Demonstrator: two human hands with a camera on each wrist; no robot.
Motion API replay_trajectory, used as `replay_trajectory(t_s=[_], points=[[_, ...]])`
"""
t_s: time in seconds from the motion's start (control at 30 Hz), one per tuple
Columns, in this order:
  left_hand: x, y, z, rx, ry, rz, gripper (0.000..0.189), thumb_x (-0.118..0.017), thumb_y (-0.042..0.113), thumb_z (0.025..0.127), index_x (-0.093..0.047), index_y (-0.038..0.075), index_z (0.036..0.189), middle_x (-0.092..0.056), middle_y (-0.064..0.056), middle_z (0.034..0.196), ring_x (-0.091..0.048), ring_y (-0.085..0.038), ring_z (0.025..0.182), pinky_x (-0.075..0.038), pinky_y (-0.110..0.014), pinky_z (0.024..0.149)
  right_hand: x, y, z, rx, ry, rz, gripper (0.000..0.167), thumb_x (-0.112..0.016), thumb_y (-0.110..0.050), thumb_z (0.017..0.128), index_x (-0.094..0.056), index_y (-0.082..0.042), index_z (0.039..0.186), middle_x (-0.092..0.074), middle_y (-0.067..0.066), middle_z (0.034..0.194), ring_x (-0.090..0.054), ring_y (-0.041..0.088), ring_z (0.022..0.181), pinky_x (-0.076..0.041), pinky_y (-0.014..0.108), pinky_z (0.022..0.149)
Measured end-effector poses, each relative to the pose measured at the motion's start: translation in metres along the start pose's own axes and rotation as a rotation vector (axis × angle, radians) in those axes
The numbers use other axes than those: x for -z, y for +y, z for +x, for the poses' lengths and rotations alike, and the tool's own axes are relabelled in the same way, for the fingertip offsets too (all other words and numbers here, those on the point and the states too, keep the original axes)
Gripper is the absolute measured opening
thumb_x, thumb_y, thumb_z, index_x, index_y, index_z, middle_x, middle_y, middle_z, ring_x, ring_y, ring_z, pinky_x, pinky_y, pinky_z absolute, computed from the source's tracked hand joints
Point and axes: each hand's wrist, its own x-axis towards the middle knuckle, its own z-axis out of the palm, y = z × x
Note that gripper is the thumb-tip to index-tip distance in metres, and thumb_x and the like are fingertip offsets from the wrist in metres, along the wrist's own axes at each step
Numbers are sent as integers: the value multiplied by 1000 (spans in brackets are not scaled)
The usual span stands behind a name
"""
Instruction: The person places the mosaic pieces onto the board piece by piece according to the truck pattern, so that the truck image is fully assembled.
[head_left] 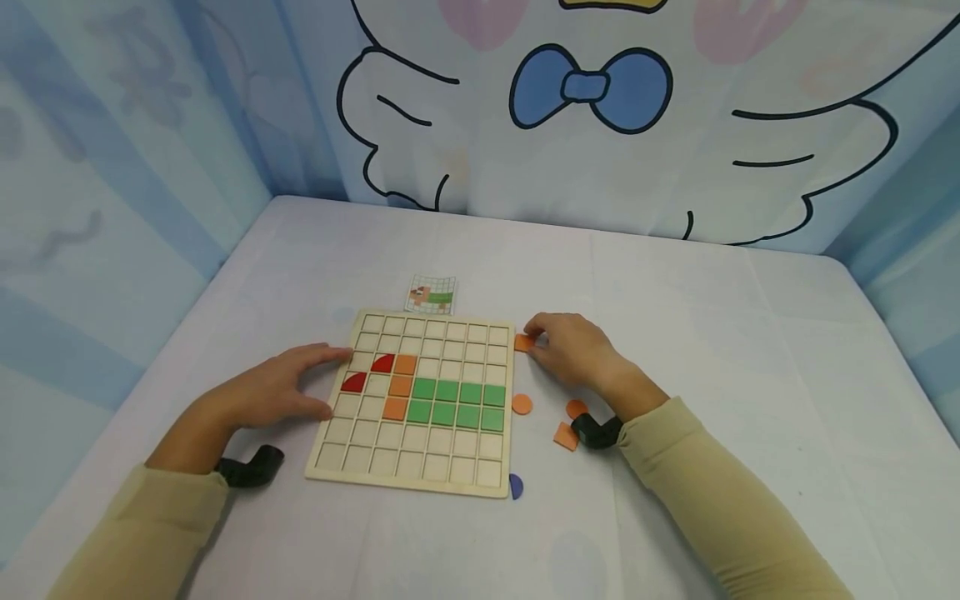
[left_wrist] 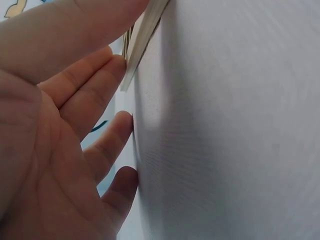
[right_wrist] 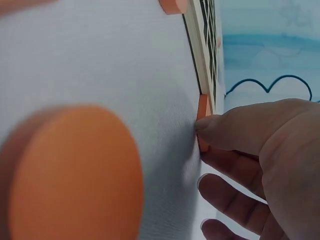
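A wooden grid board (head_left: 360, 458) lies on the table, with green squares (head_left: 447, 391), orange squares (head_left: 400, 386) and two red quarter-circle pieces (head_left: 382, 363) set in its cells. My left hand (head_left: 273, 387) rests at the board's left edge, fingers and thumb spread straight; in the left wrist view its fingertips (left_wrist: 119, 65) meet the board's side. At the board's right edge, my right hand (head_left: 573, 346) pinches an orange square tile (head_left: 522, 342) between thumb and fingers. The right wrist view shows that tile (right_wrist: 202, 107) standing close against the board's rim, the thumb over it.
Right of the board lie an orange round piece (head_left: 522, 404), a second orange round piece (head_left: 576, 408), an orange square (head_left: 566, 437) and a purple half-circle (head_left: 516, 487). A small pattern card (head_left: 431, 295) lies behind the board. A printed curtain (head_left: 480, 167) hangs behind the table.
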Motion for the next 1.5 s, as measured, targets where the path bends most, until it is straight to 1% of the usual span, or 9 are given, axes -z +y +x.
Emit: replay_trajectory(t_s=[0.27,0.43,0.57,0.67,0.77,0.93,1.07,1.33,1.5], points=[[1,-1,0,-16,-4,-24,81,-83,23,81,-44,7,151,-30,-29,156,-23,-49,143,-24,-66,111,0,3,3,33,15,4,31,-63,-16,97,-66,-1,124,-69,9,117,-61,28,110,-47,44,97],[0,-1,0,-5,-3,-24,81,-83,23,81,-44,8,151,-30,-28,156,-23,-49,143,-24,-66,111,0,4,3,43,12,-12,33,-64,-17,97,-65,0,124,-69,10,118,-61,29,110,-47,44,98],[-1,-1,0,4,-2,-23,82,-83,24,81,-45,8,151,-31,-27,155,-23,-49,143,-23,-66,111,1,3,2,33,15,-24,34,-65,-19,97,-66,0,125,-68,11,119,-61,30,111,-47,45,99],[0,-1,1,8,0,-18,82,-84,24,80,-45,8,151,-32,-27,155,-23,-49,143,-23,-67,111,3,1,0,24,27,-22,34,-65,-21,97,-66,-2,125,-68,10,119,-61,29,109,-48,44,97],[0,-2,1,4,0,-17,83,-84,24,80,-45,7,150,-33,-27,155,-24,-49,142,-24,-67,110,6,-4,-2,39,43,-6,33,-64,-22,98,-67,-2,124,-69,10,118,-62,27,105,-49,43,95],[0,-3,1,-12,3,-26,82,-84,21,80,-44,6,150,-33,-26,155,-26,-48,142,-24,-66,111,9,-17,-4,89,54,25,31,-65,-21,97,-68,-2,121,-70,9,115,-63,26,101,-50,42,91],[0,-3,1,-21,10,-26,81,-83,17,80,-44,5,150,-34,-25,155,-26,-46,143,-24,-65,112,8,-33,-3,121,43,32,31,-65,-21,97,-68,-2,122,-70,7,116,-63,24,101,-51,39,90],[1,-1,4,-25,5,1,79,-83,16,80,-45,4,149,-36,-26,154,-28,-47,142,-25,-65,111,-4,-68,1,230,3,0,32,-66,-21,96,-67,-4,123,-69,5,116,-61,21,108,-51,36,91],[5,3,6,-40,-2,21,77,-84,14,80,-47,1,146,-40,-26,151,-31,-47,140,-27,-65,110,-13,-87,1,303,-12,-24,30,-66,-23,97,-68,-6,122,-69,4,115,-61,21,110,-51,36,92]])
